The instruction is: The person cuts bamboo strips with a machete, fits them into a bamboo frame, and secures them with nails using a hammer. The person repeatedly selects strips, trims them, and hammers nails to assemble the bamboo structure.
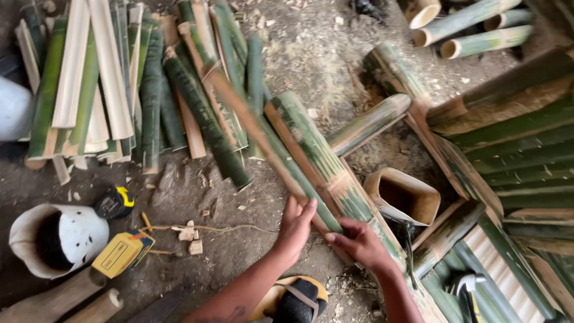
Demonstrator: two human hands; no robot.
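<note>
Split green bamboo slats [311, 161], long and pale-edged, lie slanted across the dirt floor [311, 54] in front of us, their near ends in our hands. Our left hand [296, 230] presses against the thin slat from the left, fingers nearly straight and together, not wrapped around it. Our right hand [359, 242] curls its fingers over the wider slat's lower end, gripping it. A heap of cut bamboo strips [113, 90] rests further left, and a yellow tape measure [122, 252] lies near a white plastic jug [57, 239].
</note>
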